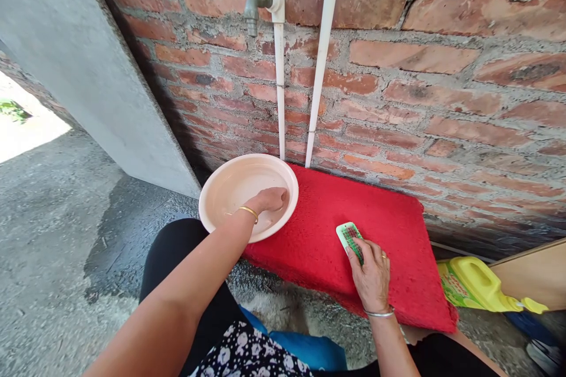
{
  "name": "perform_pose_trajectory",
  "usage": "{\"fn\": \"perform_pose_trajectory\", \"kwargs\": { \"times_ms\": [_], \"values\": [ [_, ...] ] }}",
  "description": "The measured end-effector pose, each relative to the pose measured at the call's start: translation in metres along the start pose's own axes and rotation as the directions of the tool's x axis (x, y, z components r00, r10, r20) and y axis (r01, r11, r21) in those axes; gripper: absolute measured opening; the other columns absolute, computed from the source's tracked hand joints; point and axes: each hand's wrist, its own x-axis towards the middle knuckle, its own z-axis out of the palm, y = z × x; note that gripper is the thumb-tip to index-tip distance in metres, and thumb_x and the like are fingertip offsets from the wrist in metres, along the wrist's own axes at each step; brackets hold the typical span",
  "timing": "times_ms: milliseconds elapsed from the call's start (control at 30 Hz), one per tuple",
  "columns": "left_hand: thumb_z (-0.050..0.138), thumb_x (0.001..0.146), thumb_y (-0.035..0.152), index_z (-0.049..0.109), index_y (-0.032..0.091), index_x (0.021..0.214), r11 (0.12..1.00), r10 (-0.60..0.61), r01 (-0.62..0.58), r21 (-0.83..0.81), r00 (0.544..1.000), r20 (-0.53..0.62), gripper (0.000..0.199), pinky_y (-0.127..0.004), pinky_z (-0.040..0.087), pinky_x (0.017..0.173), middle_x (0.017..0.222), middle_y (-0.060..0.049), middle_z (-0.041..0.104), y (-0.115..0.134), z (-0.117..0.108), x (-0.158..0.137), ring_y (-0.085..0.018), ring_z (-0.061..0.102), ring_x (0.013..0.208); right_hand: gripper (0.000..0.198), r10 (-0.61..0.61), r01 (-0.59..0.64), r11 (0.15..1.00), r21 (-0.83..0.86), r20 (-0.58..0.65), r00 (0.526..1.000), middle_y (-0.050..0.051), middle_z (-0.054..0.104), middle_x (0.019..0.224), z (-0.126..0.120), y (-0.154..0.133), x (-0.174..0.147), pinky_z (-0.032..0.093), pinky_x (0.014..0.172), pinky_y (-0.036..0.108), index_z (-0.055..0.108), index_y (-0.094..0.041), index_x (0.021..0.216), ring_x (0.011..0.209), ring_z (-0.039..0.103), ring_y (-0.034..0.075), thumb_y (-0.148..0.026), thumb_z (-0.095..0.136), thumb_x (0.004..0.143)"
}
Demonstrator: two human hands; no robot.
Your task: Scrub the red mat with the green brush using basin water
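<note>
My left hand (270,199) is down inside a pale pink plastic basin (207,203) with water in it. Its fingers are curled closed, and whatever they might hold is hidden. In my right hand (372,271) is a small green scrub brush (350,235) with dark reddish patches, gripped between thumb and fingers. The brush is over a red, fuzzy-looking cloth (398,218) spread across a low, flat-topped block; I cannot tell if they touch. The basin stands at the left end of this red surface.
A metal tap (253,6) and white pipes (321,59) run along the brick wall (411,59). A grey slab (101,65) leans at left. To the right lies a yellow detergent jug (475,283). Wet concrete (132,235) surrounds my legs, and something blue (309,350) is below me.
</note>
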Motion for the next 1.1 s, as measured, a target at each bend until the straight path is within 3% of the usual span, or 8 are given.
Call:
{"fn": "perform_pose_trajectory", "kwargs": {
  "times_ms": [1100],
  "values": [
    [0.049, 0.087, 0.016, 0.060, 0.018, 0.112, 0.993, 0.031, -0.028, 0.112, 0.999, -0.025, 0.027, -0.036, 0.049, 0.090, 0.115, -0.013, 0.068, 0.0052, 0.0011, -0.0038, -0.027, 0.064, 0.108, 0.037, 0.041, -0.041, 0.999, 0.017, 0.000, 0.999, 0.008, 0.065, 0.107, -0.0017, -0.0036, 0.0028, 0.038, 0.082, 0.036, 0.063, -0.023, 0.112, 0.098, 0.056, 0.022, -0.050, 0.046, 0.093]
  ]
}}
